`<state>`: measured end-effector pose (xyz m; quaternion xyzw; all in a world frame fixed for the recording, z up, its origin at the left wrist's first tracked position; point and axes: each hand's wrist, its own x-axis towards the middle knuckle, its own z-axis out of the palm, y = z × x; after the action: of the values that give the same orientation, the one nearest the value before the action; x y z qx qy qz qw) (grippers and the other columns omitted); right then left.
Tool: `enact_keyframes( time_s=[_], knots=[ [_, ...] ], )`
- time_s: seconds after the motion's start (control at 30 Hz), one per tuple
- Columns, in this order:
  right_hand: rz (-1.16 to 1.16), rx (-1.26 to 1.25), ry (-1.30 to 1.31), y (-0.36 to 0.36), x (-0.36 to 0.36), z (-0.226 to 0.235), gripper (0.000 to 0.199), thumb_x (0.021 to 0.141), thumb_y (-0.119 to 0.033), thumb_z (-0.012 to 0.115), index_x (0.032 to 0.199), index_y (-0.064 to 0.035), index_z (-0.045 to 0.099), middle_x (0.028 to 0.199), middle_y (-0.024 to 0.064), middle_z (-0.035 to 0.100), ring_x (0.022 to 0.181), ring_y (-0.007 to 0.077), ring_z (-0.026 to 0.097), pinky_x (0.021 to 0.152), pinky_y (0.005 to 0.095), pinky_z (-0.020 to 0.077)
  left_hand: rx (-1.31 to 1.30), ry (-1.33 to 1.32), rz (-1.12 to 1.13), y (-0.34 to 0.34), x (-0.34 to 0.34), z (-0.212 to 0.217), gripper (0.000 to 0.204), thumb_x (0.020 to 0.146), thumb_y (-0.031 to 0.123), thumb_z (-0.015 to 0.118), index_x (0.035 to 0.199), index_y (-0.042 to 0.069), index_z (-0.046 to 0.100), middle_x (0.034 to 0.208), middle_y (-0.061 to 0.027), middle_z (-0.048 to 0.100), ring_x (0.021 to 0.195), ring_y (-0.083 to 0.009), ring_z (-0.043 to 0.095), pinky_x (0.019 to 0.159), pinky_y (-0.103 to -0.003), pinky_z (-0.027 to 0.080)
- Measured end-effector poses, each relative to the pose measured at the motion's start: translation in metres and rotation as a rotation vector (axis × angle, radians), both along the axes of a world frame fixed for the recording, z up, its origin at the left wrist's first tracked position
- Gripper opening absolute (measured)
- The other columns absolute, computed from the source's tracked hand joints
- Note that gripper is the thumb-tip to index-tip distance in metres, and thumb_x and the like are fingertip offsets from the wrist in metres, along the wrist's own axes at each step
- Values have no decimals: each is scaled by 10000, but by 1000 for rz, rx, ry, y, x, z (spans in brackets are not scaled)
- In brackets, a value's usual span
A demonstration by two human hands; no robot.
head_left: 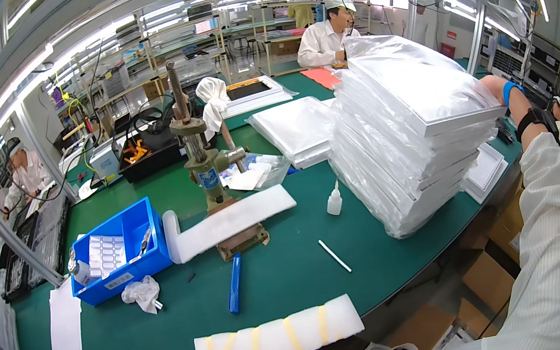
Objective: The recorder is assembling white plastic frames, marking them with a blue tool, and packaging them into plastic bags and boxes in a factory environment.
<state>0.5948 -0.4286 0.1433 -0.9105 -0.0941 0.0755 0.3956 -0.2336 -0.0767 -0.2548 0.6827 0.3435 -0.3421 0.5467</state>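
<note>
My right arm reaches out along the right side, with a blue band and a black strap at the wrist. My right hand [494, 86] is against the right edge of a tall stack of white panels [416, 117] in clear plastic wrapping. Its fingers are hidden at the stack's edge, so their grip does not show. My left hand is out of view. Left of the stack, more wrapped white panels [297, 130] lie flat. A small white dropper bottle [334, 201] stands near the stack's foot, and a white stick [335, 256] lies closer to me.
A green-topped bench [173, 336] carries a hand press [204, 162], a blue bin [116, 250], a blue pen-like tool [235, 285] and a white foam strip with yellow bands [278, 336]. Cardboard boxes [488, 281] sit below its right edge. A co-worker [322, 42] is beyond the stack.
</note>
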Motion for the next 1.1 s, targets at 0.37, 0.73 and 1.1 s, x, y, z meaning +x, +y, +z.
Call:
enact_keyframes(
  time_s=[0.37, 0.73, 1.1],
  knots=[
    [88, -187, -138, -9, 20, -16, 238, 859, -211, 660, 1001, -37, 739, 944, 51, 704, 865, 163, 605, 833, 311, 487, -26, -1, -84, 14, 58, 40, 311, 981, 262, 586, 1076, -18, 683, 977, -107, 710, 868, -162, 655, 754, -298, 517],
    [129, -428, -684, -3, 16, -21, 428, 900, -421, 638, 1083, -41, 717, 1057, 154, 720, 978, 278, 667, 875, 347, 484, -75, -30, -181, 6, 85, 88, 306, 982, 257, 592, 1079, -18, 686, 991, -117, 712, 896, -165, 664, 772, -295, 523],
    [423, 491, -1263, 56, -296, -85, 329, 998, -96, 396, 693, -51, 510, 800, 111, 591, 732, 195, 577, 670, 309, 470, 191, -895, -65, 46, 126, 201, 322, 782, 58, 749, 1095, 25, 676, 1096, -170, 663, 1029, -271, 637, 882, -390, 504]
  ],
)
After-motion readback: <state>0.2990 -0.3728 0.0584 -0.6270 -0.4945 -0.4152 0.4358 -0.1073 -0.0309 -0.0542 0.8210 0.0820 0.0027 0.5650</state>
